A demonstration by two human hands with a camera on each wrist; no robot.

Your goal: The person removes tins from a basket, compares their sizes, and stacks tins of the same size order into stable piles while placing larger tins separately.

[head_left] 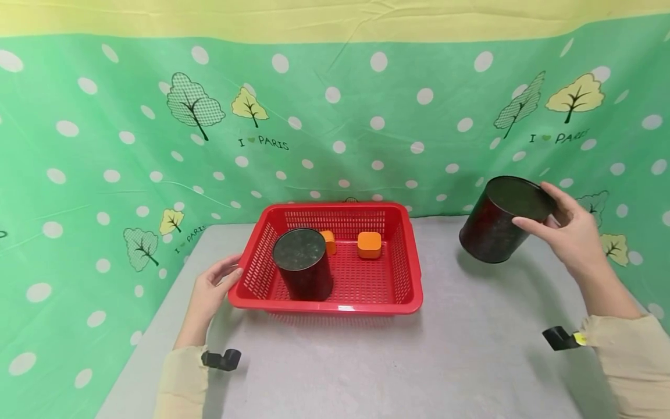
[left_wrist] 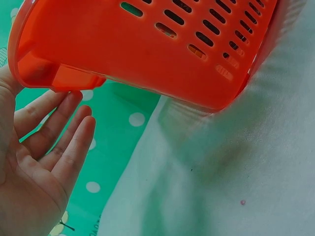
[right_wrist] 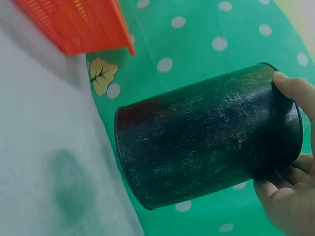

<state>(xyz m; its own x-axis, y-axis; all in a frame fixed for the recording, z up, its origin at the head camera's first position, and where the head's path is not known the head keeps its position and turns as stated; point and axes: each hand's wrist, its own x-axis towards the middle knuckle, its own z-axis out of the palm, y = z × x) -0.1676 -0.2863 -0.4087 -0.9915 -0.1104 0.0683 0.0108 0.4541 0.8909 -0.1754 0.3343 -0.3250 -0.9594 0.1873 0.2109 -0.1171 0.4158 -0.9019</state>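
Note:
My right hand (head_left: 570,233) grips a dark cylindrical canister (head_left: 499,224) near its upper rim, thumb on the near side and fingers round the far side. The canister is tilted and held above the table, right of the basket; the right wrist view shows its mottled side (right_wrist: 211,137). At the left end of a red plastic basket (head_left: 335,308), my left hand (head_left: 206,294) holds the rim lightly, with the thumb partly hidden by it in the left wrist view. Inside the basket a similar black canister (head_left: 300,262) stands upright, partly hiding one orange block (head_left: 330,241); another orange block (head_left: 369,244) sits beside it.
The basket stands at the back of a pale grey table (head_left: 356,372), close to a green dotted cloth (head_left: 366,128) hanging behind and at the sides. A small black device (head_left: 222,359) is strapped to the left wrist, another (head_left: 560,337) to the right.

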